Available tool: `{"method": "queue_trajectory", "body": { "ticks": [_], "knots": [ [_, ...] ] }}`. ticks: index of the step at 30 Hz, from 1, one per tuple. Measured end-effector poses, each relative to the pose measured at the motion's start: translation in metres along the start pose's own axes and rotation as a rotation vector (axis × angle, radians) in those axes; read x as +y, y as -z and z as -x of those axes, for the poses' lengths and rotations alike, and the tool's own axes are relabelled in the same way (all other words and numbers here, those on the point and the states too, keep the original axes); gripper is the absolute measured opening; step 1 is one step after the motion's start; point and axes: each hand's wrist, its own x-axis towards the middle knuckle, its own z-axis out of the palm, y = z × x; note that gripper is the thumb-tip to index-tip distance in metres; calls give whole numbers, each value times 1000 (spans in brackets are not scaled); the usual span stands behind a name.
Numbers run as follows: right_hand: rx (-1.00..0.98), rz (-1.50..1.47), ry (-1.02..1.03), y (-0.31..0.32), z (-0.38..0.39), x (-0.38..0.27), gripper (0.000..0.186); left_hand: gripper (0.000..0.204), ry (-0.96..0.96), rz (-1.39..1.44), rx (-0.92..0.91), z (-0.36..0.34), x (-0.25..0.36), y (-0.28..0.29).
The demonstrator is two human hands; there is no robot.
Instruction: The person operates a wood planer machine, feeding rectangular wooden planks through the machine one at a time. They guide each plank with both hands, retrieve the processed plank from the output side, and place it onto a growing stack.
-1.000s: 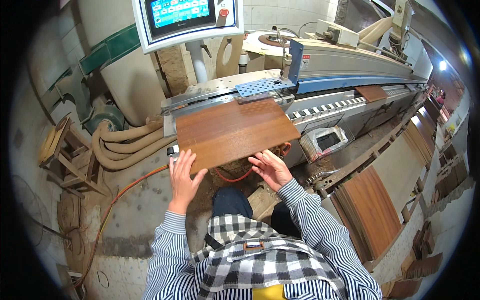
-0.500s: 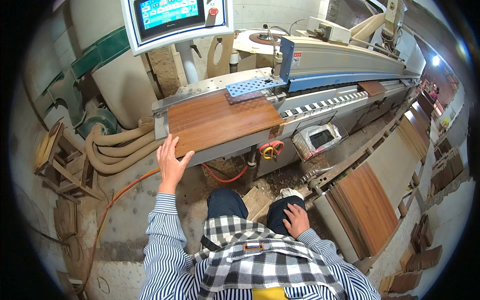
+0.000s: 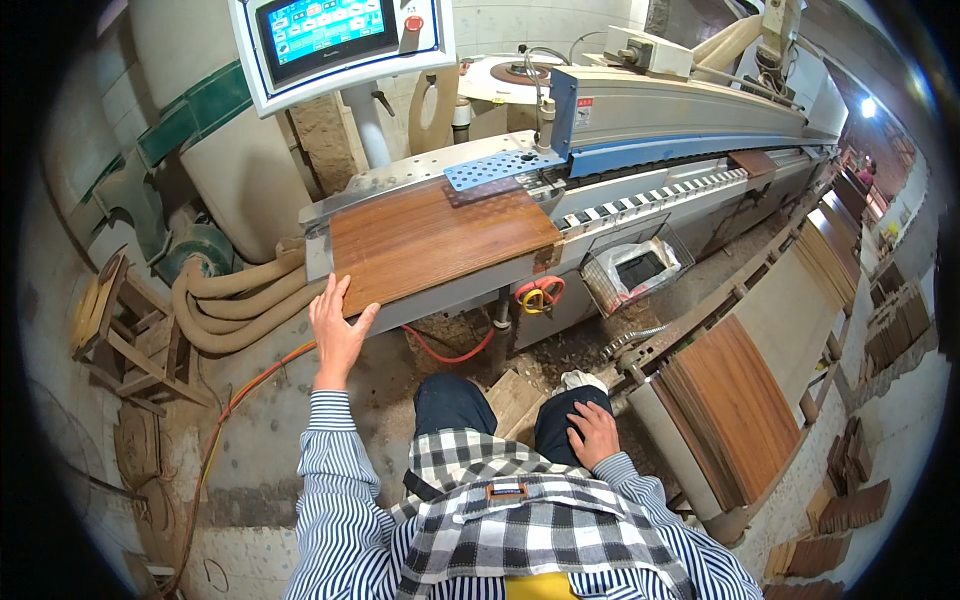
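Observation:
A brown wood-grain board [image 3: 440,240] lies flat at the near end of a long grey machine, its far edge partly under a blue perforated plate [image 3: 500,168]. My left hand [image 3: 340,335] is at the board's near left corner, fingers spread and touching its edge without wrapping round it. On my right knee, over dark trousers [image 3: 553,437], rests my right hand [image 3: 594,432] with its fingers apart and nothing in them. Farther along the machine, a second brown board [image 3: 752,162] sits beside the black-and-white track [image 3: 655,200].
A control screen [image 3: 328,35] with a red button stands above the machine. To my right, a stack of brown boards [image 3: 735,400] lies on a roller conveyor. A wire basket [image 3: 640,272] hangs off the machine's side. Hoses [image 3: 250,285] and a wooden stool [image 3: 130,330] are at left.
The smaller far board has moved a little farther along the machine, away from me. My view has shifted slightly. Both hands and the near board stay in place.

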Motion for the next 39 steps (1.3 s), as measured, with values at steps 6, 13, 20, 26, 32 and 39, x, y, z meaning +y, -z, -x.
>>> {"method": "queue_trajectory", "body": {
  "ticks": [6, 13, 20, 26, 32, 39],
  "knots": [
    [-35, 7, -21, 1, 0, 1, 33, 54, 11, 185, -63, 0, -8, 15],
    [-39, -7, -19, 3, -1, 0, 34, 45, 42, 318, -64, 0, -13, 22],
    [-19, -20, -24, 2, -2, -1, 34, 50, 31, 170, -59, -7, 4, 15],
    [-15, -17, -11, 4, -2, -1, 33, 47, -107, 96, -71, -22, 35, -18],
    [28, -33, 12, 2, -1, 1, 32, 50, -209, 158, -148, -37, 69, -52],
    [304, -17, -47, 44, -22, 35, 36, 47, -371, -44, -10, -23, 78, -84]
  ]
}}
